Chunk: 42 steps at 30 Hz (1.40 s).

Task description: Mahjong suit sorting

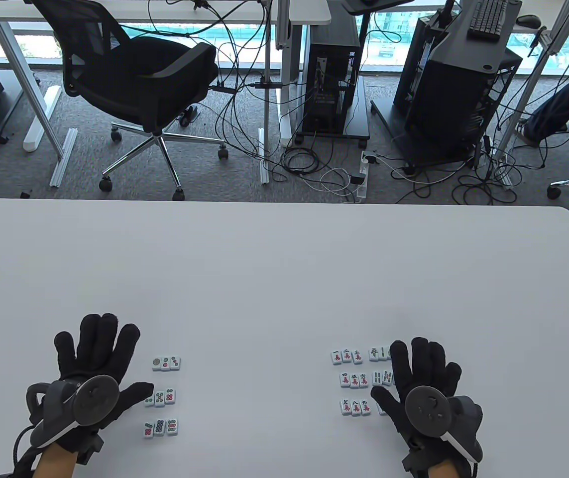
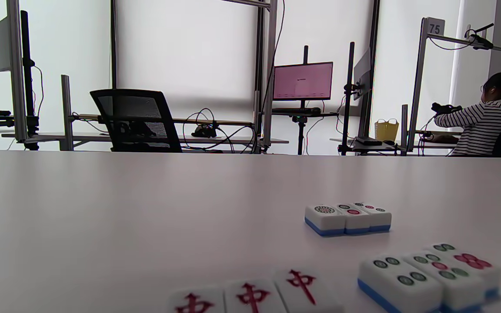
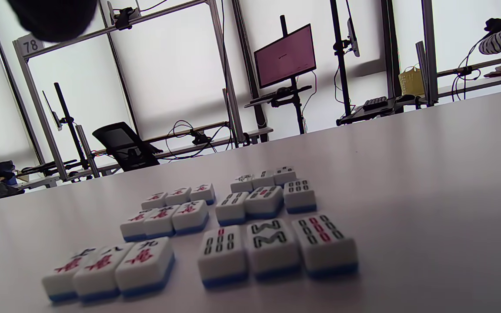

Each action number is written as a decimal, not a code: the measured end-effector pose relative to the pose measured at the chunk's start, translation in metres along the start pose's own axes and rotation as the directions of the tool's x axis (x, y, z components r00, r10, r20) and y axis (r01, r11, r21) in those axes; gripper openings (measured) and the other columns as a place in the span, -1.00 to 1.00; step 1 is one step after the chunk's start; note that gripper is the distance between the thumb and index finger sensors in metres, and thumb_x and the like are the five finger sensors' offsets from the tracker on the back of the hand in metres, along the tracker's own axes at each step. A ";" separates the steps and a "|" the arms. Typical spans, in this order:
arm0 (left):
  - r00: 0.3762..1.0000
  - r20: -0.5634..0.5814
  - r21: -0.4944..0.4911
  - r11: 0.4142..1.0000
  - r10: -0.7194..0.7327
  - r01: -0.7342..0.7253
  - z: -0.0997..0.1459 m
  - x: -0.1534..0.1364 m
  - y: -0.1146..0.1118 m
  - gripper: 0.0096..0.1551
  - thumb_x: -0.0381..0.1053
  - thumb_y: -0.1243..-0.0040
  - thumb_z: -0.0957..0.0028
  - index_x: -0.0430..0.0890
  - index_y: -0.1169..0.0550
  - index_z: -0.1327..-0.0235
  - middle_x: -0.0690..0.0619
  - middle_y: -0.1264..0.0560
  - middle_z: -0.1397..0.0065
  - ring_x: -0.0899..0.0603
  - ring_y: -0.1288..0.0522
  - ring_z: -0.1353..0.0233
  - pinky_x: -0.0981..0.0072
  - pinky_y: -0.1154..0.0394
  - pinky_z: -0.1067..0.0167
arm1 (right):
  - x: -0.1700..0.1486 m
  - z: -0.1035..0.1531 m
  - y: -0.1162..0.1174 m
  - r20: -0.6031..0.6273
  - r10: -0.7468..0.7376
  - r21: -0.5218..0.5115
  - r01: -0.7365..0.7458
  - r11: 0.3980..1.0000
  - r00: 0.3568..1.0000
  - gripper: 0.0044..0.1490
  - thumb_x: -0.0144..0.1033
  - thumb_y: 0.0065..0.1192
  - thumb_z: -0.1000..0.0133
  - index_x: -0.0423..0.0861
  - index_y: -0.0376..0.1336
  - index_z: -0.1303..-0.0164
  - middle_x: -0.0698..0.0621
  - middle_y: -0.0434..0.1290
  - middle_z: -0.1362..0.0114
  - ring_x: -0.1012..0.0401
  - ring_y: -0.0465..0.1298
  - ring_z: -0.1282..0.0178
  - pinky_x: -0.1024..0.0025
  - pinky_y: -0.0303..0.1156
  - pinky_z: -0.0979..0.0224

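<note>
Three short rows of dot-suit mahjong tiles (image 1: 161, 397) lie face up at the lower left, also visible in the left wrist view (image 2: 348, 217). My left hand (image 1: 97, 348) lies flat with fingers spread just left of them, its thumb tip at the middle row's left end. Under it, three red-character tiles (image 2: 250, 295) show only in the left wrist view. At the lower right lie three rows of character-suit tiles (image 1: 354, 380) beside bamboo-suit tiles (image 1: 380, 353). My right hand (image 1: 423, 368) rests flat, covering most of the bamboo tiles (image 3: 272, 248). Neither hand holds a tile.
The white table (image 1: 284, 269) stretches wide beyond the tiles to its far edge. Past that edge stand an office chair (image 1: 140, 84), computer towers (image 1: 334, 74) and floor cables. A seated person (image 2: 489, 117) works at another desk far off.
</note>
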<state>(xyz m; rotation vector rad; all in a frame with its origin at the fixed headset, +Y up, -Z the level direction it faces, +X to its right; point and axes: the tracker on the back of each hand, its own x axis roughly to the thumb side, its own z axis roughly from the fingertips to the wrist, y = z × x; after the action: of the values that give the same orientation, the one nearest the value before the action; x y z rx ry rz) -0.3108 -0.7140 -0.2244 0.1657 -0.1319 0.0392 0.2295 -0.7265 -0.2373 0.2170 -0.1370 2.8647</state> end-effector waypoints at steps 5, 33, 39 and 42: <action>0.999 0.007 0.007 0.999 0.033 -0.033 0.002 -0.002 0.002 0.20 0.70 0.18 0.33 0.32 0.28 -0.51 0.29 0.54 -0.61 -0.02 0.60 -0.68 -0.24 0.56 -0.48 | 0.001 -0.001 0.004 -0.008 0.046 0.013 -0.046 0.999 0.999 0.09 0.30 -0.04 -0.05 0.16 -0.44 -0.57 -0.16 -0.46 -0.67 -0.20 -0.45 -0.61 -0.44 -0.37 -0.50; 0.989 0.003 0.059 0.987 0.150 -0.150 0.007 -0.009 0.017 0.17 0.68 0.14 0.29 0.34 0.24 -0.53 0.28 0.54 -0.61 -0.03 0.59 -0.68 -0.24 0.54 -0.49 | 0.103 -0.114 0.039 0.256 0.594 0.192 -0.642 0.742 0.763 -0.05 0.03 0.37 0.13 0.07 0.09 -0.48 -0.04 0.57 -0.20 0.14 0.61 0.30 0.50 0.52 0.38; 0.987 0.000 0.058 0.985 0.162 -0.162 0.007 -0.011 0.018 0.16 0.68 0.13 0.28 0.35 0.23 -0.53 0.28 0.54 -0.61 -0.03 0.58 -0.68 -0.24 0.53 -0.50 | 0.109 -0.133 0.067 0.252 0.587 0.356 -0.638 0.683 0.769 -0.19 -0.03 0.40 0.13 0.04 0.25 -0.37 -0.02 0.65 0.14 0.23 0.57 0.55 0.54 0.47 0.57; 0.985 -0.002 0.061 0.983 0.174 -0.174 0.007 -0.012 0.019 0.16 0.67 0.12 0.28 0.35 0.22 -0.53 0.28 0.54 -0.61 -0.03 0.58 -0.69 -0.24 0.52 -0.51 | 0.109 -0.138 0.077 0.268 0.607 0.396 -0.660 0.639 0.748 -0.23 -0.07 0.40 0.11 0.03 0.27 -0.34 -0.01 0.65 0.18 0.26 0.56 0.58 0.56 0.46 0.59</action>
<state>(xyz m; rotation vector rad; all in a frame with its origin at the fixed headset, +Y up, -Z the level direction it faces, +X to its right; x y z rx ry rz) -0.3242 -0.6972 -0.2159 0.2139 -0.1381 0.2184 0.0861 -0.7572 -0.3611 0.5159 0.6063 3.5529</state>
